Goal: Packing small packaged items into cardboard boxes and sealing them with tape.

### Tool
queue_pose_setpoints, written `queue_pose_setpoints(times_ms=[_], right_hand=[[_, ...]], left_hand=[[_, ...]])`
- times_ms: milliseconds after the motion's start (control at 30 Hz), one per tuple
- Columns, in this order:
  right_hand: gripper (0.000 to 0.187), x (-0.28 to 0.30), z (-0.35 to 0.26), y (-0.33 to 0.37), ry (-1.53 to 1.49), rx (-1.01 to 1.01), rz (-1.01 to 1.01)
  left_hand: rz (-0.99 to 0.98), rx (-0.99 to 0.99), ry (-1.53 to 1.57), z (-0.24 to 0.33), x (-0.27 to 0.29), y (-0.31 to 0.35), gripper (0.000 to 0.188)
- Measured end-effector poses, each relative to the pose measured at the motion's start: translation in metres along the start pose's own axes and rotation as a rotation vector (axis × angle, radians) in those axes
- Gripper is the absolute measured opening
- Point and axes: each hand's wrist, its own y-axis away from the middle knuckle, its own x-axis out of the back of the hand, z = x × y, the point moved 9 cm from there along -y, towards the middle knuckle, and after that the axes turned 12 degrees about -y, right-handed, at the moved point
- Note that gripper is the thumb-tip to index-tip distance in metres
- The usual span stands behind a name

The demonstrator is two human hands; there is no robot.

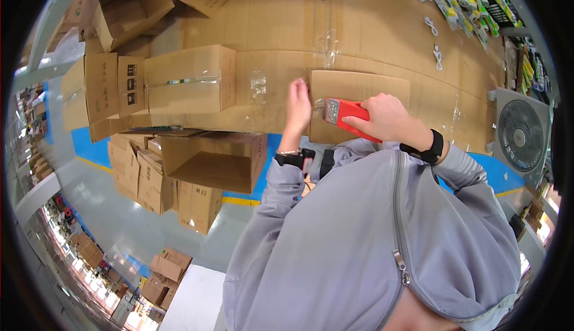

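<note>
A flattish cardboard box [365, 81] lies on the cardboard-covered table in front of me. My right hand [387, 117] is wrapped round a red tape dispenser [350, 116], whose metal front end sits over the box's left part. Just off the box's left edge is my left hand [298, 105], fingers pointing away from me and nothing visible in it. Whether its fingertips touch the box I cannot tell.
A taped carton [185, 80] stands on the table to the left. Below it is an open carton [209, 157]. White cables [438, 58] and green-yellow packages [463, 2] lie at the far right. A grey fan [521, 132] stands at the right edge.
</note>
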Motion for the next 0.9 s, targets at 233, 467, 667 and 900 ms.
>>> queue_pose_setpoints(times_ms=[233, 467, 667, 900], right_hand=[[0.058, -0.013, 0.011, -0.002, -0.305, 0.058, -0.404], [0.058, -0.024, 0.025, -0.008, -0.391, 0.131, -0.615], [0.064, -0.011, 0.044, -0.003, -0.543, 0.190, -0.589], [0.061, 0.027, 0.121, 0.038, -0.533, 0.209, -0.618]], left_hand=[[0.090, -0.107, -0.153, 0.033, -0.006, 0.031, 0.055], [0.170, -0.051, -0.268, 0.024, 0.004, 0.030, 0.051], [0.284, -0.074, -0.287, 0.032, 0.008, 0.032, 0.050], [0.325, -0.066, -0.437, 0.040, 0.017, 0.039, 0.052]])
